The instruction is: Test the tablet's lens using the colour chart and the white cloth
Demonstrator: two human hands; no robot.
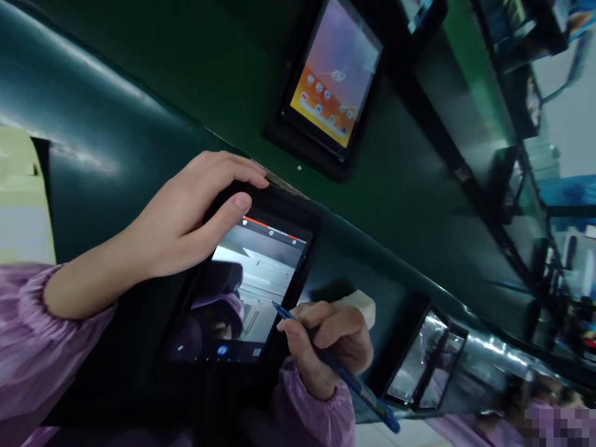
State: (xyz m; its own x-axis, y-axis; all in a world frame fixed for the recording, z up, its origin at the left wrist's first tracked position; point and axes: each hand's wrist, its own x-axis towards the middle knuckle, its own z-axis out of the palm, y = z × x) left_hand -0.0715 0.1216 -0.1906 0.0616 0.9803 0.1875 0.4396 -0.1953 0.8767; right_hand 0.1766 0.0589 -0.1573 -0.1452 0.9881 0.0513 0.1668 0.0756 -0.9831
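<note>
My left hand (190, 214) grips the top left corner of a black tablet (267, 273), thumb on its front border and fingers over its top edge. Its lit screen shows a camera picture with a dark, capped figure and a blue button at the bottom. My right hand (342, 338) is closed around a blue pen (356, 385), whose tip is over the right part of the screen. A white block (361, 304) shows just behind the right fingers; whether they hold it I cannot tell.
A second tablet (335, 74) with an orange and purple home screen lies on the green surface (223, 81) beyond. To the right are dark framed panels (426, 366) with reflections. A yellow chair back (23, 198) stands at left. Another person's purple sleeve (554, 428) appears at lower right.
</note>
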